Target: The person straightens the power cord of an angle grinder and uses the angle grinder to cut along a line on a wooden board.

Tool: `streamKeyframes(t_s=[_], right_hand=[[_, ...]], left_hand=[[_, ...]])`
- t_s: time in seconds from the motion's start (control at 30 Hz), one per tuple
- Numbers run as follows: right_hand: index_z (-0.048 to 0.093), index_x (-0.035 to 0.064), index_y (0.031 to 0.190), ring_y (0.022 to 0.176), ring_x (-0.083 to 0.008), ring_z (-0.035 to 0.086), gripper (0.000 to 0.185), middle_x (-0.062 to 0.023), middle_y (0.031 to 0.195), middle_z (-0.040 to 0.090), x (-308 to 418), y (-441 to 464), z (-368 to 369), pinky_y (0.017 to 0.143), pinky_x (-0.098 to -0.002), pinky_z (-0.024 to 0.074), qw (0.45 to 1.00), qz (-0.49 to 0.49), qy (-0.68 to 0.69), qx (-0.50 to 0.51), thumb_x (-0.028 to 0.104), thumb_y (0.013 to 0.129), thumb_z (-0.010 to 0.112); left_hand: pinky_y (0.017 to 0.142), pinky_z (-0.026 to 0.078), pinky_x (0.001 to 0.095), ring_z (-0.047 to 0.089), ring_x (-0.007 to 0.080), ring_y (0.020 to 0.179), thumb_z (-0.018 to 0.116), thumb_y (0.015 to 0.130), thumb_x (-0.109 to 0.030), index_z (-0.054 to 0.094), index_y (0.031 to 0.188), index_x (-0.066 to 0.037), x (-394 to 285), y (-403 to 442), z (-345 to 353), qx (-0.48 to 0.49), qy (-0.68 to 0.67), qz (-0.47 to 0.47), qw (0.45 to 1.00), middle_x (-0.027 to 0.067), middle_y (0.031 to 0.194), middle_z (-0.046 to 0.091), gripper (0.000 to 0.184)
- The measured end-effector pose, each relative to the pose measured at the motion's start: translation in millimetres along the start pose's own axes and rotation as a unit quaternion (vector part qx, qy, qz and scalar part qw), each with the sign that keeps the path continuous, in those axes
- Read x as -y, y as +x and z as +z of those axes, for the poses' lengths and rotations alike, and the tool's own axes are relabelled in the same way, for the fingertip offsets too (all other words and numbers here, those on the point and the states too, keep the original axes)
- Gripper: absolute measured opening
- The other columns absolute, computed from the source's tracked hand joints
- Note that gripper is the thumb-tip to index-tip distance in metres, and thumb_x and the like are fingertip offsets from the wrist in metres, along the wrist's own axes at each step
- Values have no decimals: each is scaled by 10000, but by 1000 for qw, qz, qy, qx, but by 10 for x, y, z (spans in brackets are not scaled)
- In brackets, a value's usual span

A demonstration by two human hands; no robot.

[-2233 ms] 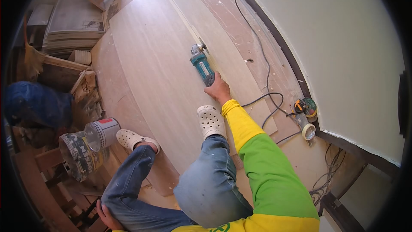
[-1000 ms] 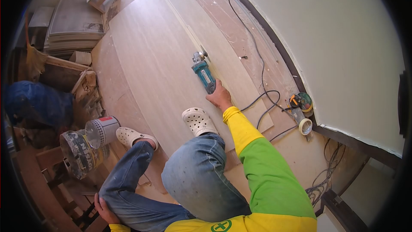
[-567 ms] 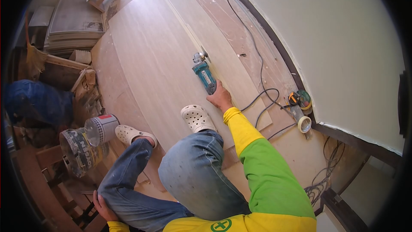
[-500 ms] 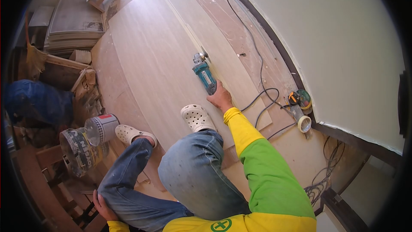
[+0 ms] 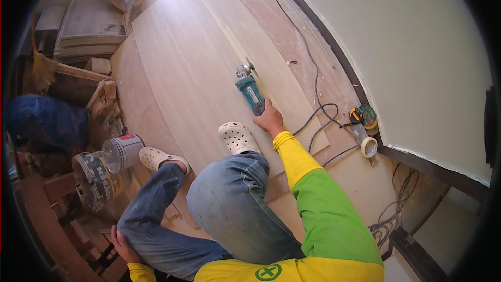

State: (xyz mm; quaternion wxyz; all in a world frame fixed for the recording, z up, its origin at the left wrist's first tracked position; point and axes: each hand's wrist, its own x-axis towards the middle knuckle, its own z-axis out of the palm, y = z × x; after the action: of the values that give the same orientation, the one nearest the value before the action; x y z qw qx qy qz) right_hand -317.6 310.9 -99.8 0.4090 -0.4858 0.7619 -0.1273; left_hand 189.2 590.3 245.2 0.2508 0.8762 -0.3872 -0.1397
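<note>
My right hand (image 5: 270,120) is wrapped round the rear of a teal angle grinder (image 5: 251,94). The grinder's disc (image 5: 250,67) stands upright at a long straight cut line in a pale wood-grain board (image 5: 182,62), which lies flat on the floor. Against the outer side of my bent leg rests my left hand (image 5: 123,248), holding nothing, its fingers laid along the jeans. One of my white clogs (image 5: 237,138) is on the board, close to the grinder. The other clog (image 5: 159,159) is planted further left. Whitish dust hangs over the far end of the board.
A dark power cord (image 5: 317,68) loops along the right side. By the wall lie a tape measure (image 5: 356,115) and a roll of tape (image 5: 368,147). Two buckets, one clear-sided (image 5: 123,152) and one dark (image 5: 96,180), stand left. Stacked panels (image 5: 94,18) are at the back left.
The grinder and my right hand have barely shifted along the cut line. The view has tilted slightly. My left hand stays at my leg.
</note>
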Motion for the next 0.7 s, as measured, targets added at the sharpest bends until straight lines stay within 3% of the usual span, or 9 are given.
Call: streamKeyframes(t_s=[0.4, 0.43, 0.47, 0.57, 0.7], right_hand=[[357, 104, 1465, 1049, -409, 670, 848, -252, 1147, 677, -93, -126, -2, 941, -458, 520, 1000, 3, -2, 0, 299, 721, 713], [356, 103, 1468, 1051, -409, 669, 851, -253, 1149, 676, -98, -138, -7, 942, -458, 520, 1000, 4, 0, 2, 301, 722, 713], [354, 103, 1471, 1053, -409, 668, 854, -254, 1152, 675, -108, -151, -6, 944, -457, 519, 1000, 6, 2, 5, 304, 723, 713], [356, 102, 1468, 1053, -411, 667, 851, -255, 1147, 676, -139, -193, -1, 942, -458, 519, 1000, 0, -1, -2, 307, 724, 714], [357, 102, 1466, 1052, -413, 667, 849, -255, 1142, 677, -194, -245, -7, 941, -462, 519, 1000, -1, 1, -2, 306, 724, 717]], left_hand=[[1115, 353, 355, 506, 254, 1282, 486, 1035, -427, 509, 1401, 37, 6, 88, -8, 18, -55, -16, 998, 163, 1389, 540, 592], [1104, 371, 355, 517, 248, 1264, 498, 1021, -449, 518, 1390, 31, -145, 89, 50, 9, -211, -113, 971, 152, 1377, 546, 606], [1092, 389, 356, 529, 241, 1246, 510, 1007, -472, 527, 1379, 25, -245, 94, 72, 0, -358, -207, 910, 141, 1364, 552, 621], [1061, 426, 354, 559, 234, 1198, 533, 986, -493, 533, 1365, 13, -291, 164, -8, 76, -339, -235, 908, 126, 1327, 573, 633], [1047, 438, 351, 577, 237, 1172, 540, 983, -495, 529, 1363, 14, -45, 264, -62, 100, -330, -229, 910, 128, 1305, 586, 635]])
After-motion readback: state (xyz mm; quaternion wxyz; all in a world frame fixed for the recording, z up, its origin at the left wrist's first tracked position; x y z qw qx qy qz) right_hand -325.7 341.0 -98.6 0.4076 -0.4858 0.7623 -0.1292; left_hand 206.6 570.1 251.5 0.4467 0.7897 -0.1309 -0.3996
